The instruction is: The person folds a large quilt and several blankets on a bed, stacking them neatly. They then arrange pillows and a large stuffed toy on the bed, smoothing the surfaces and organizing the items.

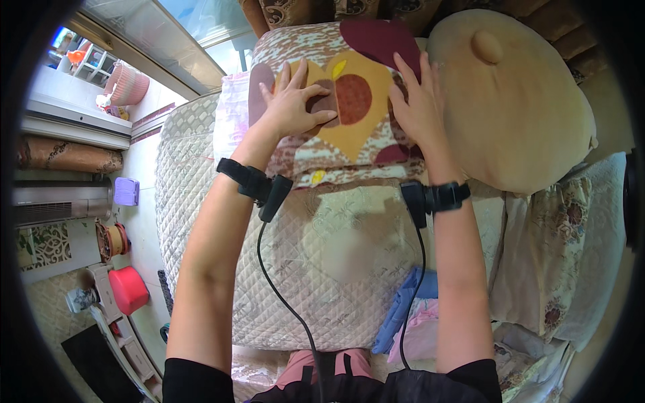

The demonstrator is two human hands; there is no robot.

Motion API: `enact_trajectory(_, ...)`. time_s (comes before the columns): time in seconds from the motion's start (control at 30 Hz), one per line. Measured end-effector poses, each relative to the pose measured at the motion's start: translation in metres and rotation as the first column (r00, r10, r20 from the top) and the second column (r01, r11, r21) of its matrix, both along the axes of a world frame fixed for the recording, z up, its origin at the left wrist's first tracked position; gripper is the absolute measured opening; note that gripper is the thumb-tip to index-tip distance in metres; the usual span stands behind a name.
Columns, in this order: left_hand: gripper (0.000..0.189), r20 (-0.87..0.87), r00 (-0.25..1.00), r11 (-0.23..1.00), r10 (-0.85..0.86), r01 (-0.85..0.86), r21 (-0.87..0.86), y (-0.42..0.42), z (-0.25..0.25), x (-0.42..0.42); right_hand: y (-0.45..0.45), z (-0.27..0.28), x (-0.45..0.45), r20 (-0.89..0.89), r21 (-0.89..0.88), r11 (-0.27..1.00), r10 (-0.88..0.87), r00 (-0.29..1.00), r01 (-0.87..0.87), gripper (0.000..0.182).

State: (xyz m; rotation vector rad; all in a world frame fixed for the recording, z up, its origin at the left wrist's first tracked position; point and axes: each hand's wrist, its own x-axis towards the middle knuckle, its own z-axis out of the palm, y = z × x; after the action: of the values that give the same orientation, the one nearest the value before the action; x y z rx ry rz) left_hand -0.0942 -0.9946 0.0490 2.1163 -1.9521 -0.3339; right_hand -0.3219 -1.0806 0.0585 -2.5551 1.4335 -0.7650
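Note:
A folded blanket [352, 146] with a yellow heart and maroon patches lies on a quilted cover at the top middle. My left hand [297, 103] rests on its left half, fingers spread. On its right edge lies my right hand [418, 103], with the fingers apart and nothing held. Both wrists wear black straps with cabled devices. A large round beige plush cushion [509, 111] sits just right of my right hand. Pale pink and white cloth [233, 118] shows at the blanket's left side.
Folded blue cloth [398, 312] and pink cloth [421, 332] lie near my right elbow on the quilted cover [302, 252]. Floral fabric [564, 221] drapes at right. On the floor at left stand a red stool [128, 290] and a purple plastic item [126, 191].

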Motion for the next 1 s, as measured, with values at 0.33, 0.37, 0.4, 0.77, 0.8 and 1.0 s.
enact_trajectory(0.33,0.107,0.085,0.974,0.977,0.211,-0.210,-0.026,-0.023,-0.053,-0.010,-0.013,-0.103,0.003,-0.192,0.230,0.966,-0.072,0.979,0.116,0.049)
enact_trajectory(0.37,0.106,0.104,0.965,0.970,0.243,-0.239,-0.047,-0.024,-0.056,-0.010,-0.013,-0.106,0.002,-0.188,0.229,0.966,-0.072,0.980,0.115,0.048)
enact_trajectory(0.4,0.105,0.122,0.954,0.961,0.274,-0.267,-0.068,-0.024,-0.060,-0.011,-0.013,-0.108,0.001,-0.183,0.231,0.966,-0.071,0.981,0.113,0.048)
enact_trajectory(0.77,0.104,0.163,0.964,0.976,0.212,-0.200,-0.086,-0.030,-0.100,-0.003,-0.012,-0.139,0.006,-0.139,0.133,0.984,-0.100,0.985,0.119,0.046)
enact_trajectory(0.8,0.104,0.152,0.964,0.976,0.217,-0.209,-0.069,-0.032,-0.097,-0.004,-0.016,-0.138,0.006,-0.144,0.140,0.985,-0.085,0.986,0.105,0.046)
enact_trajectory(1.0,0.104,0.162,0.960,0.973,0.230,-0.223,-0.061,-0.027,-0.095,-0.008,-0.010,-0.135,0.001,-0.154,0.150,0.984,-0.077,0.985,0.100,0.046)
